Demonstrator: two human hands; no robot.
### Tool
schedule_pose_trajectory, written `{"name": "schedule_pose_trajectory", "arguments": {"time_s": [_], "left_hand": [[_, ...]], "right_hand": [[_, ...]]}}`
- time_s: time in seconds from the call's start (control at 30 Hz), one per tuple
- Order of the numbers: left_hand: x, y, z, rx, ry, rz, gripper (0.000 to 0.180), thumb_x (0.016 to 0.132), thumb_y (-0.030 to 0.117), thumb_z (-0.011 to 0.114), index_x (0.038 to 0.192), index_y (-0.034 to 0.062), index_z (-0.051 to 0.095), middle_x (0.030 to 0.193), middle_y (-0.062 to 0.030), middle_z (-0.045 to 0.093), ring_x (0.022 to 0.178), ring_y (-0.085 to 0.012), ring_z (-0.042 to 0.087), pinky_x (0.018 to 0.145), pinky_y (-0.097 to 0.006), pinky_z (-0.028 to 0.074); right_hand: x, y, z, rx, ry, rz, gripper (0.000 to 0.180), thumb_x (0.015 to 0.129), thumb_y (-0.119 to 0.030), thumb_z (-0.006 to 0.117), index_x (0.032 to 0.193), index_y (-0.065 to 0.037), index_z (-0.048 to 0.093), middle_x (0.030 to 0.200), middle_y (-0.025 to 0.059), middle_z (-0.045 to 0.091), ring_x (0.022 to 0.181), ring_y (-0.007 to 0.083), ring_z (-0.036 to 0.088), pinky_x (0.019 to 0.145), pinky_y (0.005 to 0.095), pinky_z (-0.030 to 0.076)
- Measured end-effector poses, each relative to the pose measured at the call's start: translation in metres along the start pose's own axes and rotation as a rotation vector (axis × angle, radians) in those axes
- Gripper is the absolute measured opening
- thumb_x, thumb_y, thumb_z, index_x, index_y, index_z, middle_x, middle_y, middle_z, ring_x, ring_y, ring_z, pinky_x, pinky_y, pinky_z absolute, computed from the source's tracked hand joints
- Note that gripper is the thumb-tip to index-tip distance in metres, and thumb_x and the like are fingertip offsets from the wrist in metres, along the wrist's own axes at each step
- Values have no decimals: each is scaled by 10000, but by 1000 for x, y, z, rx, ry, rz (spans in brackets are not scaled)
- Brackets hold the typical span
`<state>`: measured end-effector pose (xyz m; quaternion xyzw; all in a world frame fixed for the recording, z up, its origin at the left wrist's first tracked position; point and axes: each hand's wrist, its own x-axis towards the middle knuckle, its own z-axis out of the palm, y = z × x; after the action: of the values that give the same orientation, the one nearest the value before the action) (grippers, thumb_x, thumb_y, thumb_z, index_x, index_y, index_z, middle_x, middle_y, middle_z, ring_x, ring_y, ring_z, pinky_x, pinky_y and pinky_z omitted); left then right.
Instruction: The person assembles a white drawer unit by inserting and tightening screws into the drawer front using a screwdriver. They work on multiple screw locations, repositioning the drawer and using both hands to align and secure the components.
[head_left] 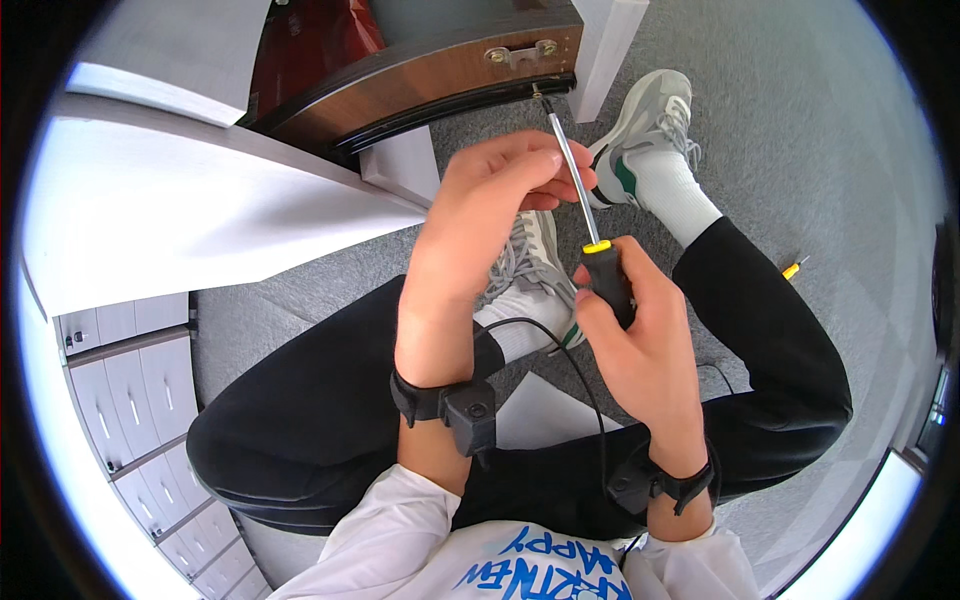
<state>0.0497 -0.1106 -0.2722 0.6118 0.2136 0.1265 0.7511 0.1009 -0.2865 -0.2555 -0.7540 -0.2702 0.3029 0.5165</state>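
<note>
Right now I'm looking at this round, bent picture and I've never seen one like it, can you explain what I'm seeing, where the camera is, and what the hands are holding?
The camera sits on a person's head and looks down, so you see their own arms coming up from the bottom. The wide lens bends straight edges near the rim. The person sits on grey carpet, legs in black trousers, wearing pale sneakers. The right hand grips the black handle of a screwdriver, and the left hand steadies its metal shaft. The tip reaches the edge of a dark wooden panel with a small metal bracket. Black bands are strapped on both wrists. A second small tool with a yellow end lies on the carpet to the right.
</note>
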Motion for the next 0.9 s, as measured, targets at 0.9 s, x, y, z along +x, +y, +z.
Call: {"name": "schedule_pose_trajectory", "arguments": {"time_s": [0.9], "left_hand": [[5, -8, 1, -87, 111, 22, 278, 972, 268, 654, 1006, 4, 735, 843, -62, 738, 764, -84, 632, 735, -231, 482]], "right_hand": [[-10, 6, 18, 295, -32, 103, 499, 883, -76, 680, 1318, 8, 451, 1066, 111, 582, 761, 118, 597, 677, 258, 514]]}}
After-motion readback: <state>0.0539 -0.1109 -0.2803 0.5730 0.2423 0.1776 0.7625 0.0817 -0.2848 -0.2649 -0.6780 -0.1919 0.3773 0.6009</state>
